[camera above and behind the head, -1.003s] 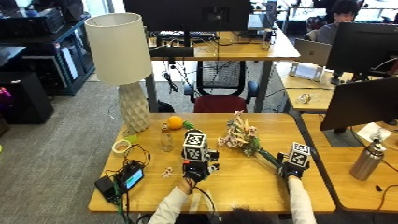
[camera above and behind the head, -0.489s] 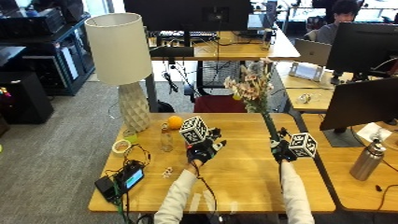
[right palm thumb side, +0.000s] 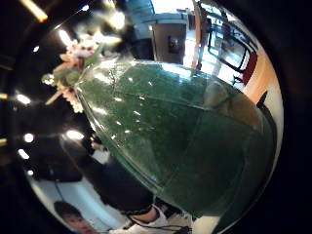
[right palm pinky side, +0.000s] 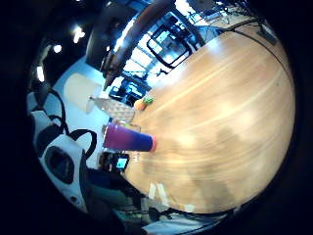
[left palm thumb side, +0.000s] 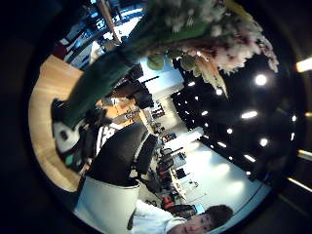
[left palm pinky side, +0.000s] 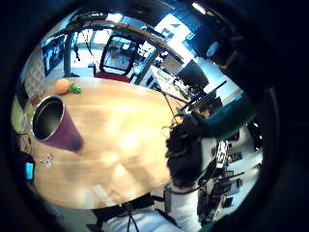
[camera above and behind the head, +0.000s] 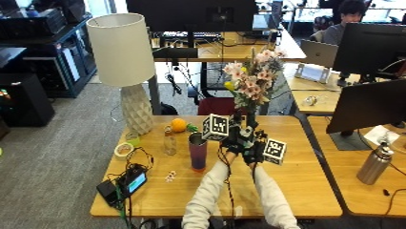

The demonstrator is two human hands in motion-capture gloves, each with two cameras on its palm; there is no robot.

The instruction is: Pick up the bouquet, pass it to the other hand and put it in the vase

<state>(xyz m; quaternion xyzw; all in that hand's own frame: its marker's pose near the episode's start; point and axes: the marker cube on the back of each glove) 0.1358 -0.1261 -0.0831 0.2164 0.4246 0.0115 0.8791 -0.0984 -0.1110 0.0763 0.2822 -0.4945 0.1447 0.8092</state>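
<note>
Both hands (camera above and behind the head: 244, 143) are wrapped round the bouquet (camera above and behind the head: 250, 81), held upright just beside the vase (camera above and behind the head: 198, 151).

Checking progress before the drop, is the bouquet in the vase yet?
Not yet. The bouquet stands upright above the hands, apart from the empty vase.

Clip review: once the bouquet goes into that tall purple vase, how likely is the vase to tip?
Fairly likely, I'd judge. The vase is tall and narrow, tapering toward its base, so its footing looks small. The bouquet carries a wide flower head well above its stem wrap, which would add weight high up. The vase looks empty inside in the left palm view, so nothing steadies it.
</note>
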